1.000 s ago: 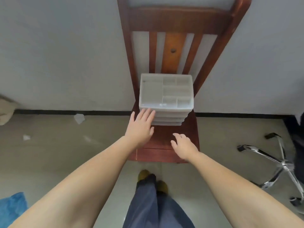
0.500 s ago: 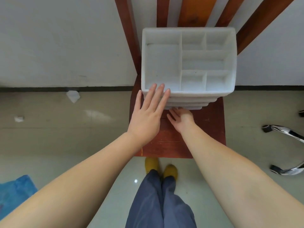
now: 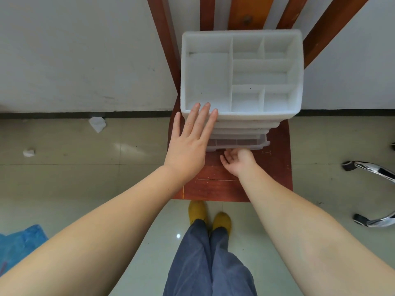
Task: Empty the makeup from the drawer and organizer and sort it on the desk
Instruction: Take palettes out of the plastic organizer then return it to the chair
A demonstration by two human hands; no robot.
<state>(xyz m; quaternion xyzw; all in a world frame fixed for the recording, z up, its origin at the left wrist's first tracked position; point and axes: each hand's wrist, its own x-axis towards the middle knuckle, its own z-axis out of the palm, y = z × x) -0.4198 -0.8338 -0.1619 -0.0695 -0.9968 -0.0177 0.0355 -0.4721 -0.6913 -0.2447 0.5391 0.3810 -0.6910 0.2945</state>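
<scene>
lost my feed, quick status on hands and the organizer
Left hand flat against organizer front. Right hand fingers hooked under bottom drawer, partly out. Top tray empty. Nothing in the way.

A plain room, home or small office, is indicated; which of the two cannot be told. A wooden chair [image 3: 230,184] is set against a bare white wall [image 3: 85,50] with a dark skirting strip, on glossy pale floor tiles [image 3: 64,171]. A chrome swivel-chair base [image 3: 372,171] and crumpled paper scraps [image 3: 97,124] are noted on the floor.
</scene>
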